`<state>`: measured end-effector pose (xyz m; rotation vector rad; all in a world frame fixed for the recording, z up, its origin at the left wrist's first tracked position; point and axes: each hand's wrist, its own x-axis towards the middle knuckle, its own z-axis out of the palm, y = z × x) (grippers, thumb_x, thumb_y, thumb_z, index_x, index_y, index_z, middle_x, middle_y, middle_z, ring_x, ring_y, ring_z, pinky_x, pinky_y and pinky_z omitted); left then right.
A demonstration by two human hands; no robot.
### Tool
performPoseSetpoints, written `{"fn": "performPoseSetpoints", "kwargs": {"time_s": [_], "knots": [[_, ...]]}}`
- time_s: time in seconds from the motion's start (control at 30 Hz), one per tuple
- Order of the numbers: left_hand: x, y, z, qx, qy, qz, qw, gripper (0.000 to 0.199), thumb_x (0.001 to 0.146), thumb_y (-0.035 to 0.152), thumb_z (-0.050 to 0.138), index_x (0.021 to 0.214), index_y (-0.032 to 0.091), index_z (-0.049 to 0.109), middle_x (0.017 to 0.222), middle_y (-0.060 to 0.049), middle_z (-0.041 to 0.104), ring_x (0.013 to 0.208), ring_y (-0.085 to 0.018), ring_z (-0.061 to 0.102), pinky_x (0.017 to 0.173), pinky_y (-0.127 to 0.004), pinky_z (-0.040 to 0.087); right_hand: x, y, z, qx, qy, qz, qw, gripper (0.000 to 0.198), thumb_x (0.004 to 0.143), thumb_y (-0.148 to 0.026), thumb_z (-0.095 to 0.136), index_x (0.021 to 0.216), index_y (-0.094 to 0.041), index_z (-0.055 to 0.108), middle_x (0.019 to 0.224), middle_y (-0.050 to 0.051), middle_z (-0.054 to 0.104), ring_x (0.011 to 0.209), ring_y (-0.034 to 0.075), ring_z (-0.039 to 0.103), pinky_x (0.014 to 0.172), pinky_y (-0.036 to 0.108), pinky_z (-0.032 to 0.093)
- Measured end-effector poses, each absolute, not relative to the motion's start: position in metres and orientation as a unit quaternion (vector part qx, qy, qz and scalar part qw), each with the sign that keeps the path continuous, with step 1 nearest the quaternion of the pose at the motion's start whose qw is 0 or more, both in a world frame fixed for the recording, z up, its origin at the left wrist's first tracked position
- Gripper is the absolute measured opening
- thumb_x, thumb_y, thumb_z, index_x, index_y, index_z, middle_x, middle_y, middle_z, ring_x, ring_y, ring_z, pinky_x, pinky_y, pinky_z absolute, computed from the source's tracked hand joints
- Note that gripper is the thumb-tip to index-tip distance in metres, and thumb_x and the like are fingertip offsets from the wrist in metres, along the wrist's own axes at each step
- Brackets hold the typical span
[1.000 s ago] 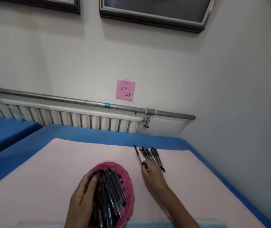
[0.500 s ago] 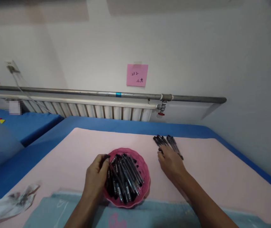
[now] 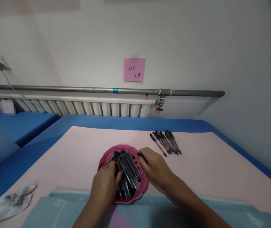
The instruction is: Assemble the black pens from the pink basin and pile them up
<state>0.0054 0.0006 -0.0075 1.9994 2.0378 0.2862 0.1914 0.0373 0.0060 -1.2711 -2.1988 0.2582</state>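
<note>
A pink scalloped basket [image 3: 141, 193] is heaped with clear-barrelled black pens [image 3: 128, 167]. My left hand [image 3: 105, 182] reaches over its left side, thumb and fingers closed on a pen in the heap; the fingertips are partly hidden. At the basket's right rim, my right hand [image 3: 155, 164] is closed in a pinch. A small black piece [image 3: 141, 155] shows between its fingers, perhaps a pen cap. Farther back on the right, several capped pens [image 3: 165, 142] lie side by side on the pink sheet, one of them slightly apart on the left.
The pink sheet [image 3: 211, 177] covers a blue table [image 3: 135, 122]. A teal cloth [image 3: 61, 209] lies along the near edge, with crumpled white tissue [image 3: 16, 202] at left. Behind are a radiator [image 3: 106, 108], a pipe with a red valve [image 3: 159, 109] and the wall.
My right hand has left the row of pens and come to the basket's right rim. One more pen now shows there. My left hand has moved from the left rim onto the heap.
</note>
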Motion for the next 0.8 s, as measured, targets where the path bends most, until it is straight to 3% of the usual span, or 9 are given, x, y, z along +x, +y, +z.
{"fn": "performPoseSetpoints", "kwargs": {"time_s": [0.2, 0.4, 0.53, 0.8], "knots": [[0.003, 0.002, -0.005, 0.658, 0.707, 0.164, 0.2, 0.038, 0.081, 0.024, 0.048, 0.118, 0.015, 0.051, 0.095, -0.013, 0.07, 0.085, -0.027, 0.065, 0.07, -0.034, 0.042, 0.187, 0.034, 0.005, -0.471, -0.825, 0.12, 0.287, 0.016, 0.088, -0.015, 0.042, 0.083, -0.018, 0.056, 0.08, 0.004, 0.06, 0.074, 0.016, 0.056, 0.068, 0.028, 0.043], [-0.008, 0.003, 0.003, 0.57, 0.704, 0.316, 0.282, 0.038, 0.08, 0.024, 0.044, 0.116, 0.014, 0.051, 0.083, -0.008, 0.069, 0.075, -0.022, 0.065, 0.07, -0.031, 0.045, 0.174, 0.023, 0.001, -0.422, -0.858, 0.161, 0.244, 0.015, 0.084, -0.01, 0.046, 0.086, -0.017, 0.058, 0.085, 0.005, 0.059, 0.078, 0.017, 0.055, 0.07, 0.028, 0.044], [-0.015, 0.005, 0.007, 0.534, 0.709, 0.378, 0.264, 0.049, 0.078, 0.026, 0.046, 0.125, 0.012, 0.047, 0.085, -0.007, 0.068, 0.076, -0.021, 0.064, 0.072, -0.032, 0.045, 0.162, 0.017, -0.006, -0.377, -0.893, 0.147, 0.197, 0.015, 0.081, -0.01, 0.051, 0.087, -0.019, 0.061, 0.088, 0.005, 0.058, 0.082, 0.018, 0.053, 0.071, 0.03, 0.042], [-0.019, 0.007, 0.003, 0.53, 0.701, 0.399, 0.264, 0.048, 0.079, 0.029, 0.046, 0.124, 0.012, 0.05, 0.084, -0.007, 0.068, 0.075, -0.021, 0.064, 0.071, -0.032, 0.046, 0.145, 0.014, -0.008, -0.4, -0.902, 0.094, 0.133, 0.01, 0.083, -0.019, 0.053, 0.081, -0.017, 0.063, 0.088, 0.007, 0.058, 0.081, 0.02, 0.05, 0.073, 0.034, 0.038]]}}
